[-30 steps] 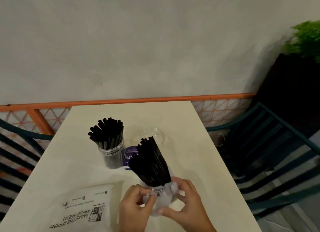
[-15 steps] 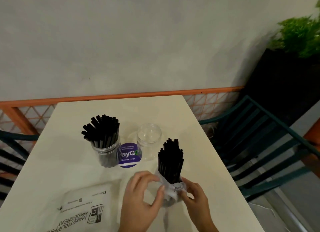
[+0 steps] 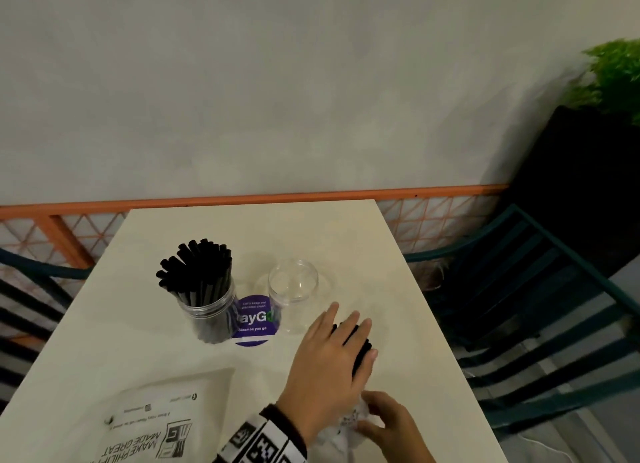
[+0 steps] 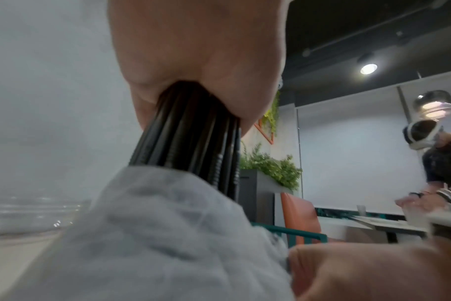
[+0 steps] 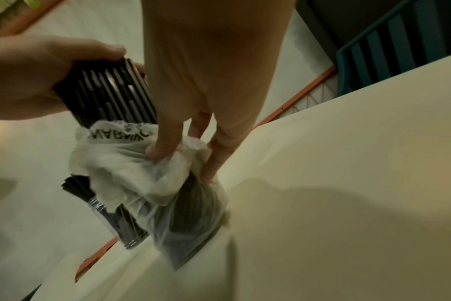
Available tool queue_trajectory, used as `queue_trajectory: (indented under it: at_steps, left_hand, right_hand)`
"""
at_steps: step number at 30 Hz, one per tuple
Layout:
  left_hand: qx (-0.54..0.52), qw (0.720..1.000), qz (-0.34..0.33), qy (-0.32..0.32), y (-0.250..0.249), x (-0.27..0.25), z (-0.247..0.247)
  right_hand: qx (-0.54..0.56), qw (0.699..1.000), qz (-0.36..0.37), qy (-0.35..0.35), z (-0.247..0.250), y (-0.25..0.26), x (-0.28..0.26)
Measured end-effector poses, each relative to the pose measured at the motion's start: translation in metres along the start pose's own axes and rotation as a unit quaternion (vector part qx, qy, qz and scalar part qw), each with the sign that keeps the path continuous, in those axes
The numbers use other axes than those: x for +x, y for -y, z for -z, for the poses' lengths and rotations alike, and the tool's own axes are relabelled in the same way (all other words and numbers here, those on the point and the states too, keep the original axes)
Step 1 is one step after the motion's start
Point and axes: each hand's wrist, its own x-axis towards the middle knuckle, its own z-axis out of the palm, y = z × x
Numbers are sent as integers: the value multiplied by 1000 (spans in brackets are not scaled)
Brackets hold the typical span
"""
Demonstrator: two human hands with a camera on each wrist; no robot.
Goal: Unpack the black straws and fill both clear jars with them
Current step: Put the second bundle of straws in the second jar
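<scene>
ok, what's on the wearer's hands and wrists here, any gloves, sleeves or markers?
Both hands are bare: no gloves, no rings visible. The left hand has a wrist band printed with black-and-white square fiducial-style markers, plus a thin dark strap above it. The right hand shows no sleeve; its wrist runs out of frame.

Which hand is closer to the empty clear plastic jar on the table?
Left. The left hand, gripping the black straw bundle, lies just beside the empty clear plastic jar; the right hand holds the plastic wrapper nearer the person.

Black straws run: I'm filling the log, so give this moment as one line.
left hand: grips black straw bundle | right hand: pinches clear plastic wrapper | one clear jar filled | other clear jar empty
</scene>
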Motion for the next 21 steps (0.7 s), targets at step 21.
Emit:
queue_trajectory:
  at_steps: [21]
  left_hand:
    - [-148,954,18,-260,30,-1,28]
  right_hand:
    - [-153,940,230,-201,12,110,20]
